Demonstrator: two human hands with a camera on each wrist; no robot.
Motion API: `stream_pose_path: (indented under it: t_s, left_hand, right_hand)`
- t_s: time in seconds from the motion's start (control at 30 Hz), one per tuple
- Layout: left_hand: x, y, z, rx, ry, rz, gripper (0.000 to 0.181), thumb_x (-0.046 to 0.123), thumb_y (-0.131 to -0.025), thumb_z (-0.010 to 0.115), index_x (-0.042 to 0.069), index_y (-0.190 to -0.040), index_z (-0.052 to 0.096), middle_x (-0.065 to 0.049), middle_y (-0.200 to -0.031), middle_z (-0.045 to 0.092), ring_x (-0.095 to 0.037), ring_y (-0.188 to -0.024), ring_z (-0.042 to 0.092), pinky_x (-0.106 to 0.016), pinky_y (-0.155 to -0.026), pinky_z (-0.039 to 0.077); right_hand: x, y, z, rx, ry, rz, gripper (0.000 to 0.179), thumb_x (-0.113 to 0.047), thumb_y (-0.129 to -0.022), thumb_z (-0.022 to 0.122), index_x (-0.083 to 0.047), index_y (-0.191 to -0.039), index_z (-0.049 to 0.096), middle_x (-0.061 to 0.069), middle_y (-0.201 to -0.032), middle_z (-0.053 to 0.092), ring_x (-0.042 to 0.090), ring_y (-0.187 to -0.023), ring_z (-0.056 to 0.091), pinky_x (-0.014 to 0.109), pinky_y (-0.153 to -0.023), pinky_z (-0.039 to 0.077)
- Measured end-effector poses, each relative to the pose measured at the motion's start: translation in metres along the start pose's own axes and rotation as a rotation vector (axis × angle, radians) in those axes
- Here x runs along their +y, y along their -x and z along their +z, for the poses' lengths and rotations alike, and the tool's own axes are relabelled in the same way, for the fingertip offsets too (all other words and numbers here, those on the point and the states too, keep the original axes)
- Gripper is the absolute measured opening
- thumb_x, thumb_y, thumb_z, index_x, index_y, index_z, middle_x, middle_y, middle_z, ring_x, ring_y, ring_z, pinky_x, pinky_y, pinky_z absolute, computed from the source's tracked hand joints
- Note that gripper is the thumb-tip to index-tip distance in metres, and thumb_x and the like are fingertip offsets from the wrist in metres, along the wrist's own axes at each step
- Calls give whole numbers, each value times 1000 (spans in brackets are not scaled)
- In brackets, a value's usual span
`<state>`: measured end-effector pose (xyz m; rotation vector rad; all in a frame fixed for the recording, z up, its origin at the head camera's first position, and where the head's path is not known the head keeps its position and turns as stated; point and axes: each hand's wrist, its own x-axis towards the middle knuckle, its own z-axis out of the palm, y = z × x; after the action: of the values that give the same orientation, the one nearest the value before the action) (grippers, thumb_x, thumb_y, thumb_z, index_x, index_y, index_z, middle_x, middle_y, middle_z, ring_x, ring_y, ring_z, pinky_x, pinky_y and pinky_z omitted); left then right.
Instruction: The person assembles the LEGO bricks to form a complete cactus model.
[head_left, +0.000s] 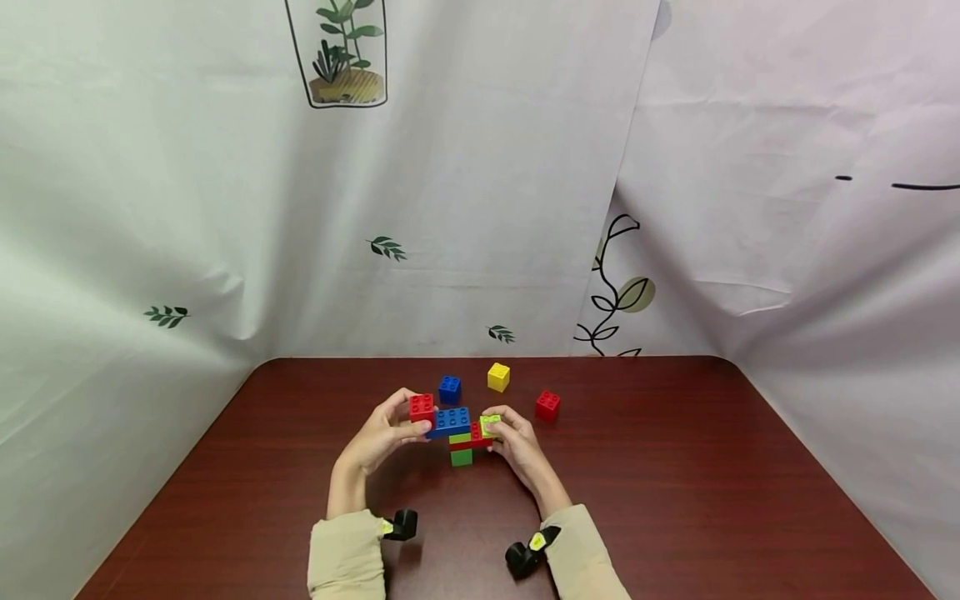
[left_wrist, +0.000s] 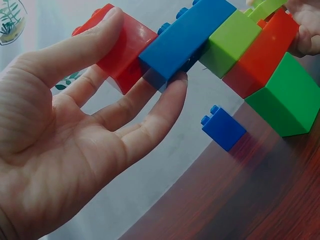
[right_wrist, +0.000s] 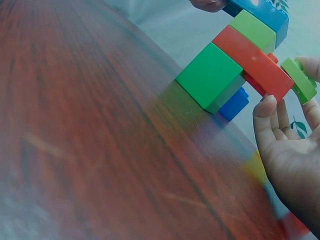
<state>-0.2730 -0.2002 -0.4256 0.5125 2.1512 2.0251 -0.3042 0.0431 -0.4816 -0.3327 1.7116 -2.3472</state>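
Observation:
A toy brick structure stands on the table: a green brick (left_wrist: pixel 285 97) at the bottom, a long red brick (left_wrist: pixel 262 55) above it, then a light green brick (left_wrist: pixel 235 42) and a long blue brick (head_left: pixel 448 423). At the blue brick's left end, my left hand (head_left: pixel 382 437) pinches a small red brick (head_left: pixel 422 406), with a fingertip under the blue one. My right hand (head_left: pixel 519 446) holds a thin lime brick (right_wrist: pixel 299 81) between thumb and finger. It is tilted at the long red brick's right end; one fingertip touches that red brick from below.
Beyond the structure lie a loose blue brick (head_left: pixel 450 390), a yellow brick (head_left: pixel 498 377) and a red brick (head_left: pixel 547 406). The dark wooden table (head_left: pixel 675 500) reaches back to a pale patterned cloth (head_left: pixel 480 167).

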Motion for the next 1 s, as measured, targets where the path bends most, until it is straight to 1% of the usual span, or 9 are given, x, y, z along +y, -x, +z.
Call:
stream_pose_path:
  t_s: [0.23, 0.47, 0.67, 0.9, 1.0]
  left_hand:
    - [1, 1, -1, 8, 14, -12, 25, 8, -93, 63, 17, -111, 48, 3, -112, 65, -12, -88, 68, -30, -86, 57]
    - [1, 3, -2, -15, 1, 9, 24, 8, -92, 63, 18, -109, 50, 3, -112, 65, -14, -94, 66, -29, -85, 56]
    - [-1, 3, -2, -23, 7, 1, 23, 8, -92, 63, 19, -107, 50, 5, -112, 65, -14, -94, 65, -29, -86, 56]
    - [0, 4, -2, -23, -5, -16, 27, 9, -90, 65, 24, -107, 51, 6, -112, 64, -15, -99, 64, -31, -87, 56]
    - [0, 4, -2, -28, -4, -13, 27, 9, -90, 65, 23, -108, 51, 5, -112, 64, -15, -99, 64, -31, -87, 56]
  right_hand:
    - [-1, 0, 1, -8, 1, 20, 20, -3, -93, 53, 2, -112, 55, -4, -94, 60, 8, -73, 59, 21, -63, 47]
    - [-2, 1, 2, -6, 18, 26, 15, -1, -92, 53, -1, -107, 59, -4, -90, 60, 7, -65, 57, 21, -60, 46]
    - [-1, 1, 1, -21, 1, 32, 15, 0, -91, 52, -6, -103, 59, -4, -90, 60, 8, -66, 56, 21, -60, 45]
    - [-1, 1, 0, -41, -9, 27, 18, -1, -91, 53, -3, -109, 56, -4, -91, 58, 8, -68, 57, 20, -60, 46]
    - [-1, 1, 0, -44, -23, 30, 18, -1, -91, 52, -6, -108, 57, -5, -90, 59, 8, -67, 57, 20, -60, 45]
